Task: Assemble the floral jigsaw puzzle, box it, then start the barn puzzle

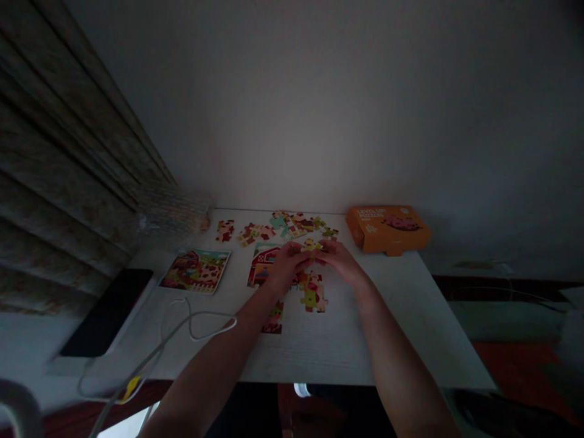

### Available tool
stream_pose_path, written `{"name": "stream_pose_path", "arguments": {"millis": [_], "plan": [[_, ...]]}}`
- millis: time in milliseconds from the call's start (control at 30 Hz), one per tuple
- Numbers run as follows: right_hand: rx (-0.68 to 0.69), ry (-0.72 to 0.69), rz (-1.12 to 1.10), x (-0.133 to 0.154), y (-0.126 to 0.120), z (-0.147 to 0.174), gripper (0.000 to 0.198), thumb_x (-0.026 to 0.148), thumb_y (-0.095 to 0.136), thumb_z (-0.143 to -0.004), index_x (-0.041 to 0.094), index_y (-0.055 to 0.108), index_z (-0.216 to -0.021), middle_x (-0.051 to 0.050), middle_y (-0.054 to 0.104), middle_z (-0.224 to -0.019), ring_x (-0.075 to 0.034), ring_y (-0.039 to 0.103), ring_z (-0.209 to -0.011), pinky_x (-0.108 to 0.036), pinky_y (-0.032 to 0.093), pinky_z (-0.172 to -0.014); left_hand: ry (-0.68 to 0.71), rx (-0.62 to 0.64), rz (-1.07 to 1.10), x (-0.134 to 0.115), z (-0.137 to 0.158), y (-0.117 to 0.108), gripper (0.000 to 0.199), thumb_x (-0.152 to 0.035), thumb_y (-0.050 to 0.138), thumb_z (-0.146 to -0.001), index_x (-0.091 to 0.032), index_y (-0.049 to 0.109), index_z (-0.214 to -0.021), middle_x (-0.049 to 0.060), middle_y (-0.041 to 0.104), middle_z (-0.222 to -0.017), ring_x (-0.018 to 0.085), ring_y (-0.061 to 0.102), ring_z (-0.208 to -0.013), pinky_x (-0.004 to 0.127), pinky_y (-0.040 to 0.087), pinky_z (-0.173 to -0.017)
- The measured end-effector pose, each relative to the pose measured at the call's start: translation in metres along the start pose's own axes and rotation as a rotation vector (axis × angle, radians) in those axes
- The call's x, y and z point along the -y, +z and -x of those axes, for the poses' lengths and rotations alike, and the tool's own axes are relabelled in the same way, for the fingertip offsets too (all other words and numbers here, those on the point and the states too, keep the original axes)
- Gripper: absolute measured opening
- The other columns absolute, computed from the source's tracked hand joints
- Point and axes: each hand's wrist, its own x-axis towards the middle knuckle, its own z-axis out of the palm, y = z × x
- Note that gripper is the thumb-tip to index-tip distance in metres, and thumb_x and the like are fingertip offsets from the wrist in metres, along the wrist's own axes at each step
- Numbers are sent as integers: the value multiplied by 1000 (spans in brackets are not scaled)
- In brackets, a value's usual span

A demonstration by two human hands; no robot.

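Observation:
My left hand [291, 261] and my right hand [334, 255] meet over the middle of the white table, fingers closed on a yellow-green puzzle piece [312, 246] between them. Whether it is one piece or several joined is too dark to tell. Partly under my left hand and forearm lies a joined section of puzzle with a red barn [260, 261]. Nearer me, beside my left forearm, is another dark red and green puzzle part [274, 319]. Below my hands rests a small joined group of green and pink pieces [314, 298].
Loose puzzle pieces [292, 224] are scattered along the back. An orange puzzle box [392, 230] stands back right. At left are a picture card [196, 271], a black phone [108, 313], a white cable [182, 322] and a clear plastic bag [171, 213] by the curtain [68, 170].

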Motion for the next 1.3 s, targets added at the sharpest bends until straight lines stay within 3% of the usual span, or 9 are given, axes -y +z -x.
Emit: {"name": "stream_pose_path", "arguments": {"millis": [100,200,333,467,567,700,800,1000,1300], "plan": [[-64,5,13,-1,-5,-2,33,50,82,-66,22,66,-74,1,67,-69,-15,60,-63,-26,45,-59,111,-25,-331,-3,-3,-6,21,-36,76,-77,-21,61,-78,-1,68,-80,16,67,-77,31,56,-80],[-215,40,-35,-3,-16,-2,38,52,78,-68,24,67,-91,-3,74,-88,-19,68,-73,-27,48,-61,302,-127,-664,-13,-7,-17,13,-34,64,-86,-22,66,-80,1,70,-82,19,67,-81,31,53,-82],[-324,64,-51,-8,-31,-1,46,49,78,-68,25,67,-105,-6,76,-100,-21,71,-78,-27,49,-60,368,-178,-801,-22,-12,-26,9,-26,59,-88,-22,67,-86,2,73,-88,19,67,-82,32,51,-83],[-289,56,-21,-13,-36,-2,56,40,81,-63,26,65,-114,-4,76,-93,-19,69,-74,-27,49,-60,346,-176,-862,-21,-15,-29,11,-21,59,-88,-21,68,-92,3,73,-90,19,67,-83,31,52,-82],[-231,32,60,-13,-34,-1,51,39,83,-62,22,66,-107,-2,73,-79,-19,67,-68,-27,48,-59,371,-110,-1010,-20,-14,-31,15,-20,59,-90,-20,70,-100,5,73,-100,19,69,-89,32,53,-89],[-27,9,231,-15,-27,0,35,38,79,-69,20,74,-98,-1,70,-69,-18,64,-65,-27,46,-60,478,72,-1330,-20,-11,-37,25,-21,63,-91,-21,71,-114,8,68,-126,23,64,-118,38,46,-108],[72,3,349,-20,-23,-2,31,34,76,-72,19,78,-99,0,71,-71,-16,61,-64,-27,45,-60,468,165,-1492,-18,-10,-39,36,-26,67,-91,-23,68,-127,9,61,-144,26,54,-135,42,37,-118],[35,-25,545,-28,-20,-5,30,27,77,-74,19,80,-103,-2,74,-77,-16,63,-67,-26,46,-64,406,219,-1584,-14,-6,-36,41,-32,70,-91,-24,67,-131,10,57,-149,27,50,-139,47,27,-123],[32,-103,702,-30,-16,-6,26,23,74,-81,24,81,-107,-5,73,-89,-19,67,-79,-29,50,-77,405,210,-1585,-15,-5,-34,37,-33,68,-93,-24,69,-129,9,58,-148,27,51,-138,47,30,-122]]}}
